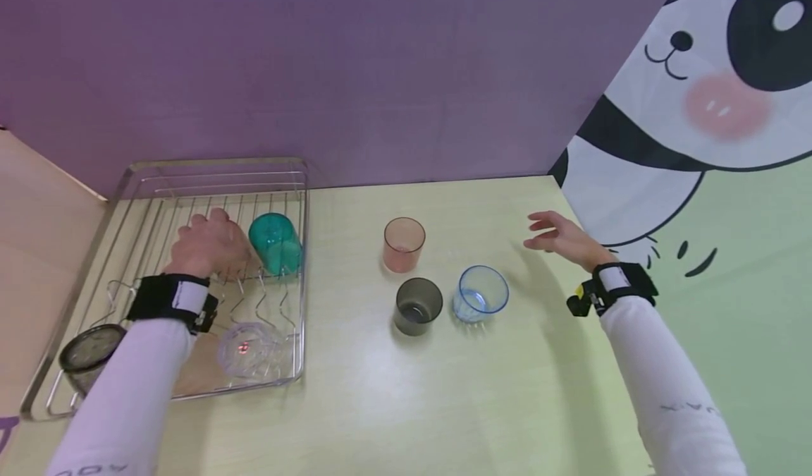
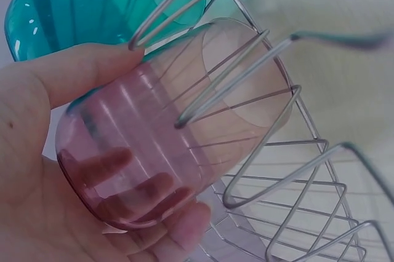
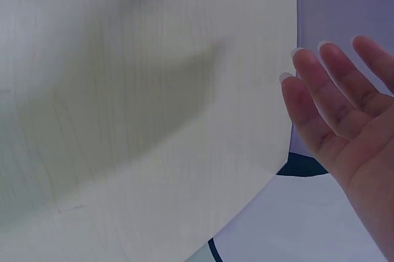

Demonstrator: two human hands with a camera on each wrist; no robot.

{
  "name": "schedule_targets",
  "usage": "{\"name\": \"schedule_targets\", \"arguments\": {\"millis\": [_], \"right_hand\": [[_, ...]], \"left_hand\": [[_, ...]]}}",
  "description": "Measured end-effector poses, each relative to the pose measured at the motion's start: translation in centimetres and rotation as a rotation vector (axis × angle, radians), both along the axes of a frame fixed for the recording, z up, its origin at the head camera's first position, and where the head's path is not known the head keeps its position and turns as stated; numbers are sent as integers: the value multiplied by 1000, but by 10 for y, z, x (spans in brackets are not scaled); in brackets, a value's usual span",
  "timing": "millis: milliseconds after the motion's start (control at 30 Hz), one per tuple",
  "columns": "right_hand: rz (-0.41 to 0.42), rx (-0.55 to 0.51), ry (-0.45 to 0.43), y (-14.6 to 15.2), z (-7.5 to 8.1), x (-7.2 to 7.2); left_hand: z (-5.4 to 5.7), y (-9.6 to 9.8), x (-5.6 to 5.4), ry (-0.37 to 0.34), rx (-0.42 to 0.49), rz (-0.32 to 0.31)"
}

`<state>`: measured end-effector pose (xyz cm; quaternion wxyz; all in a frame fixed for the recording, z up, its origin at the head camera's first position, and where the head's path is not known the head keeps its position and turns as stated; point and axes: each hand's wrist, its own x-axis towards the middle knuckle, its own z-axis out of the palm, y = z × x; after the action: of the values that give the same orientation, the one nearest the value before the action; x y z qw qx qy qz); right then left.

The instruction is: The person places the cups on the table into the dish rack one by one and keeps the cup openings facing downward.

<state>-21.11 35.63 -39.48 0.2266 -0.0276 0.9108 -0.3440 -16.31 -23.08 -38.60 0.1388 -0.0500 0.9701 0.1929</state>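
My left hand is over the wire rack. In the left wrist view it grips a clear pink cup near its base, thumb on one side and fingers round the other. The cup lies tilted among the rack's bent wires, its mouth turned away from the palm. A teal cup sits right beside it in the rack. My right hand hovers over the right side of the table with its fingers loosely extended, holding nothing. Nearest to it stands a clear blue glass.
The metal rack fills the table's left side. A dark grey glass and a colourless glass rest in its near part. On the table stand an orange-pink glass and a grey glass. A purple wall rises behind.
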Motion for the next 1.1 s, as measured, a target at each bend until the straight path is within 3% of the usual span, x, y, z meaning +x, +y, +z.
{"name": "schedule_targets", "arguments": {"millis": [233, 567, 733, 867, 1000, 1100], "right_hand": [[11, 7, -7, 2, -1, 0], [16, -14, -15, 8, 1, 1], [19, -14, -19, 7, 1, 1], [23, -12, -19, 8, 1, 3], [27, -20, -11, 9, 2, 4], [25, -36, 5, 8, 5, 3]], "left_hand": [[-2, 2, 5, 0, -30, -5], [5, 1, 14, 10, 47, 31], [9, -6, 12, -31, 153, 55], [16, -11, 12, -56, 289, 30], [23, -13, 14, -30, 412, 21], [27, -13, 17, 16, 423, 33]]}}
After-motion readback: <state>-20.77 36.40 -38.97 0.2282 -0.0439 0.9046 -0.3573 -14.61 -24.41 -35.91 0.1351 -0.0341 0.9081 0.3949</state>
